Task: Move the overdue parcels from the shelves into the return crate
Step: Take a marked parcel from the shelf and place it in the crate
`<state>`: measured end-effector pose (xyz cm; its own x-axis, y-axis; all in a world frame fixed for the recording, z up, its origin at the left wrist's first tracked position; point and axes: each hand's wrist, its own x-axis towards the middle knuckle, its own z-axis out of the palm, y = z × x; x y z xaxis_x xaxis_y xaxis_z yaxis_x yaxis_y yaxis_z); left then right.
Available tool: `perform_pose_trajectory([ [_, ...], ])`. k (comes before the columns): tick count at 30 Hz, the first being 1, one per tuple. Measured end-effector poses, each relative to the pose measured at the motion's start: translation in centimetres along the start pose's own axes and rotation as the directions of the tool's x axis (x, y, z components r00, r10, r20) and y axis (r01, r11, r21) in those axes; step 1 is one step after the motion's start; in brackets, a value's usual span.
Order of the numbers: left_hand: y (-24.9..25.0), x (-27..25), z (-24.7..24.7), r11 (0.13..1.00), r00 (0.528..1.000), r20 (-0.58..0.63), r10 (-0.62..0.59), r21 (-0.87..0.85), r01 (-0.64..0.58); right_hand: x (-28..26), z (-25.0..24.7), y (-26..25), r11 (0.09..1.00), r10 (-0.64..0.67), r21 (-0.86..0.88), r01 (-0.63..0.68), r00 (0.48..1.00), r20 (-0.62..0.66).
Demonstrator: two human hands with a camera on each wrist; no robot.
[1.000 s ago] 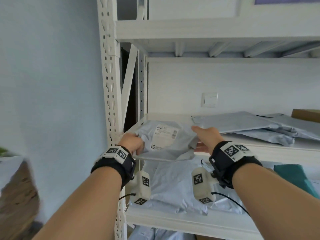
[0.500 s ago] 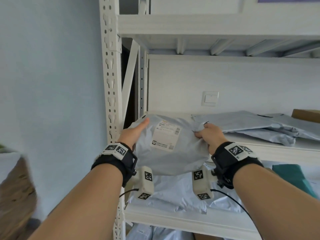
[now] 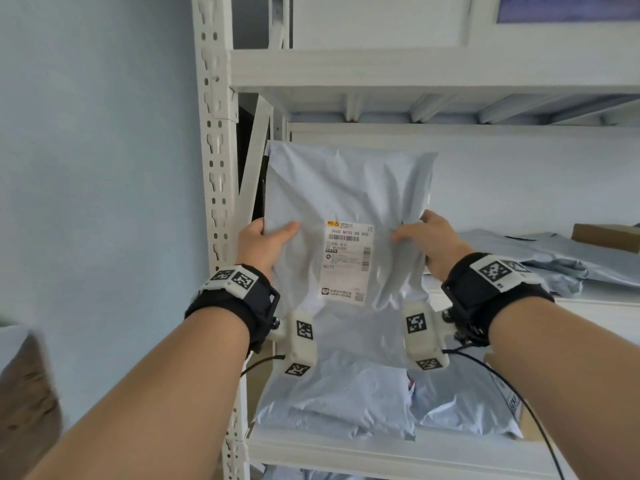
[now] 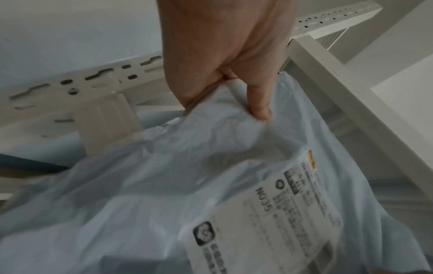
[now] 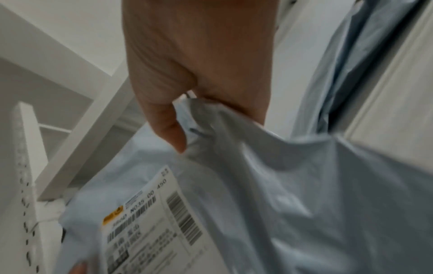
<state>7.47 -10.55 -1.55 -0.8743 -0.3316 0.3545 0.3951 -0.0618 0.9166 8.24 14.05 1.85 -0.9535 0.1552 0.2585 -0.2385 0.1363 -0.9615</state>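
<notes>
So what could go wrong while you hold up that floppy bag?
The grey parcel is only pinched at its edges by the left hand and right hand, so the slippery plastic might slide out. Held up, it also hides the shelf post, so swinging it away could snag there.

Soft, even daylight, bluish cast

Head view sharp; both wrist views dimmer, motion-blurred around the parcel label (image 4: 276, 213), shelf posts bowed.
</notes>
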Motion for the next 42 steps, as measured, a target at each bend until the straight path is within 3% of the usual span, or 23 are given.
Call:
perform_pose_trajectory([
  [3, 0.4, 0.4, 0.8, 1.000, 1.000, 0.029, 0.009, -0.022, -0.009, 0.2, -0.2, -0.4, 0.998, 0.008, -0.068, -0.013, 0.997, -0.074],
  [9, 0.3, 0.8, 1.6, 0.993, 0.994, 0.000, 0.107, 0.047, -0.107, 0.3, -0.7, -1.0, 1.000, -0.007, 0.011, 0.008, 0.992, -0.126],
  [15, 1.1, 1.8, 1.8, 0.938, 0.975, 0.026, 0.222, 0.267, -0.220, 1.2, 0.1, -1.6, 0.996, 0.021, 0.086, -0.008, 0.989, -0.146],
  [19, 1.9, 3.9, 3.0, 0.814, 0.969, 0.095, 0.228, 0.528, -0.243, 3.5, 1.0, -3.0, 0.995, 0.022, 0.104, -0.001, 0.980, -0.196],
  [22, 2.3, 7.1, 3.8, 0.758, 0.986, 0.103, 0.133, 0.630, -0.168, 6.3, 1.7, -3.8, 1.000, 0.016, -0.006, -0.017, 0.981, -0.191],
  [25, 2.5, 10.8, 4.1, 0.743, 0.993, 0.121, 0.009, 0.664, -0.088, 9.5, 3.0, -4.1, 0.979, 0.019, -0.198, -0.036, 0.996, -0.088],
  [31, 0.3, 16.7, 5.0, 0.676, 0.983, 0.149, -0.110, 0.736, -0.036, 16.1, 5.2, -3.1, 0.822, 0.125, -0.568, -0.029, 0.984, 0.130],
  [35, -1.9, 18.8, 5.7, 0.477, 0.967, 0.157, -0.201, 0.878, -0.044, 19.0, 7.0, -0.7, 0.701, 0.215, -0.713, 0.021, 0.947, 0.238],
  [38, -2.4, 19.1, 5.7, 0.357, 0.912, 0.208, -0.355, 0.931, -0.073, 19.8, 7.7, 1.3, 0.622, 0.298, -0.782, 0.024, 0.917, 0.265],
  [40, -2.7, 19.4, 5.8, 0.207, 0.880, 0.195, -0.434, 0.972, -0.114, 19.8, 7.8, 2.2, 0.612, 0.322, -0.791, 0.024, 0.905, 0.276],
  [42, -2.8, 19.6, 6.0, 0.128, 0.861, 0.204, -0.467, 0.978, -0.162, 19.7, 7.8, 2.6, 0.618, 0.316, -0.786, 0.008, 0.913, 0.258],
])
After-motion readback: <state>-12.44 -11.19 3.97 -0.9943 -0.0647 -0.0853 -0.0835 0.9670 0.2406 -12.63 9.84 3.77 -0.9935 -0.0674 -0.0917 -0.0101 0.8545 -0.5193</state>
